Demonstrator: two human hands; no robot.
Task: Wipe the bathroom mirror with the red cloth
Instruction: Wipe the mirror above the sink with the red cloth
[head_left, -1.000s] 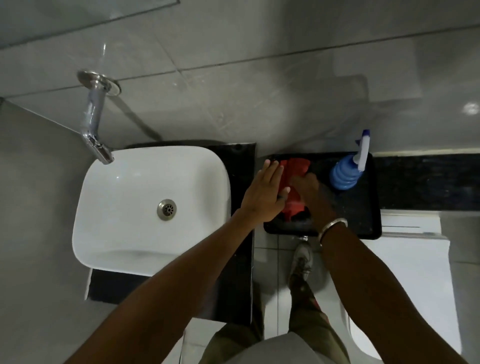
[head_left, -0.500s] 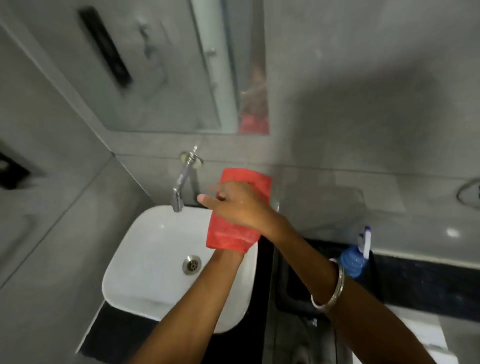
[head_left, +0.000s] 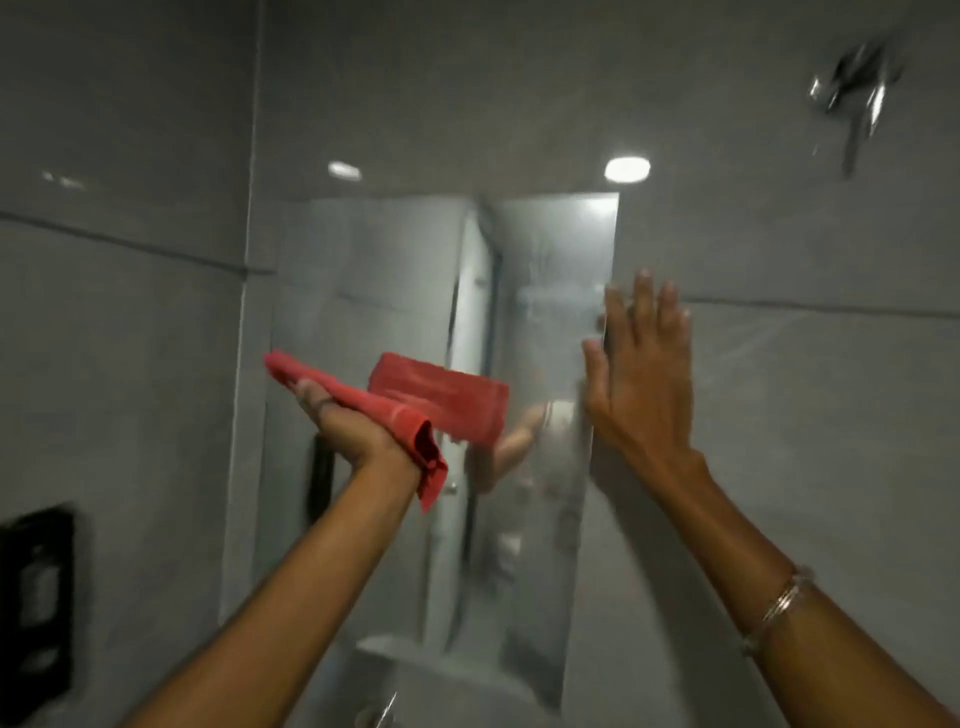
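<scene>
The bathroom mirror (head_left: 540, 291) hangs on the grey tiled wall straight ahead, hazy and streaked. My left hand (head_left: 348, 426) is raised in front of its left half with the folded red cloth (head_left: 374, 408) lying over the palm, facing the glass; whether the cloth touches the glass is unclear. The cloth's red reflection shows just right of it in the glass. My right hand (head_left: 641, 374) is flat, fingers spread upward, at the mirror's right edge and holds nothing. A bangle sits on that wrist.
A black fixture (head_left: 36, 597) is mounted on the left wall at lower left. A chrome fitting (head_left: 857, 93) sticks out of the wall at upper right. The white basin's rim (head_left: 415, 670) and tap tip (head_left: 387, 714) show at the bottom.
The view swung up from the basin and black tray to the mirror. The cloth rose from the tray to the glass on my left hand; my right hand let go and went to the mirror's edge.
</scene>
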